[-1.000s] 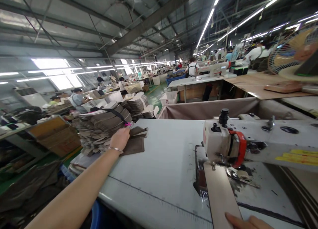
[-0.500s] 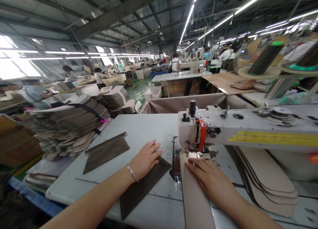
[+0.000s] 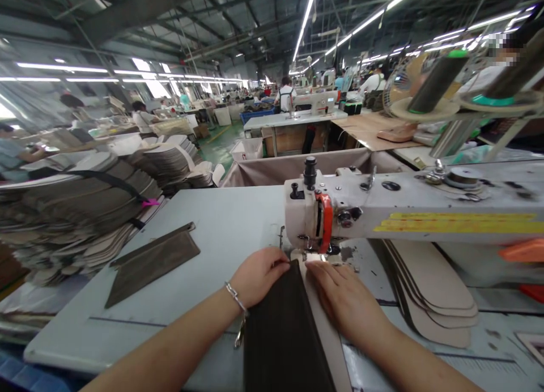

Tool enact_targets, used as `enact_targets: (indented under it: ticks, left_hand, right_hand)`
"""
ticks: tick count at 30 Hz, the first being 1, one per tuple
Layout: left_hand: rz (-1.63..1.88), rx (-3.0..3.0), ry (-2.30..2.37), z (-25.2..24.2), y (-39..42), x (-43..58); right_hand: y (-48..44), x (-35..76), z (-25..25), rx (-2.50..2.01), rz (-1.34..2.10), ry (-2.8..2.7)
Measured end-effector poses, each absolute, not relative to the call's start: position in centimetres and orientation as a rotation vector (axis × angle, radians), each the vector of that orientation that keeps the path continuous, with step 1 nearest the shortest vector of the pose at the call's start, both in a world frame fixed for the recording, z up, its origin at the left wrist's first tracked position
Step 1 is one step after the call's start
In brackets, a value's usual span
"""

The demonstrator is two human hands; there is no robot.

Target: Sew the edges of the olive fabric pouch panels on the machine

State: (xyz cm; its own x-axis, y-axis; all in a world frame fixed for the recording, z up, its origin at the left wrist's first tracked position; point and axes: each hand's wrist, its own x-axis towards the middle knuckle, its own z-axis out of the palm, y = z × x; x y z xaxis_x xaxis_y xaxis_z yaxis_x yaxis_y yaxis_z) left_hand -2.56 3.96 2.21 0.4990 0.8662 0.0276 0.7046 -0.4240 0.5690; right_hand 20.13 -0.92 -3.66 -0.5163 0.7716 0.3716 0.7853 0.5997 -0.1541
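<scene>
My left hand (image 3: 264,274) pinches the top corner of a dark brown fabric panel (image 3: 283,335). That panel lies over the left part of a long beige piece (image 3: 325,324), whose far end reaches the presser foot of the sewing machine (image 3: 317,225). My right hand (image 3: 345,293) lies with fingers stretched out on the beige piece, just in front of the needle area. Part of the foot is hidden behind the fingers. Further left on the table lies another brown panel (image 3: 155,265), touched by neither hand.
Several beige rounded pieces (image 3: 437,295) lie stacked under the machine arm. Tall bundles of cut pieces (image 3: 80,199) stand left of the table (image 3: 221,216). Behind the machine is a fabric-lined bin (image 3: 263,168). Thread cones (image 3: 437,83) stand at the back right. People work further off.
My left hand has moved right with the brown panel, which now overlaps the beige piece beside the needle. My right hand stays on the beige piece. The view has shifted slightly right.
</scene>
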Motion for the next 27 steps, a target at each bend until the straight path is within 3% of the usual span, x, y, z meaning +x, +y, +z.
enact_targets:
  ticks: [27]
  left_hand:
    - [0.443, 2.265, 1.387, 0.5, 6.8, 1.6]
  right_hand:
    - [-0.9, 19.9, -3.3, -1.286, -0.017, -2.400]
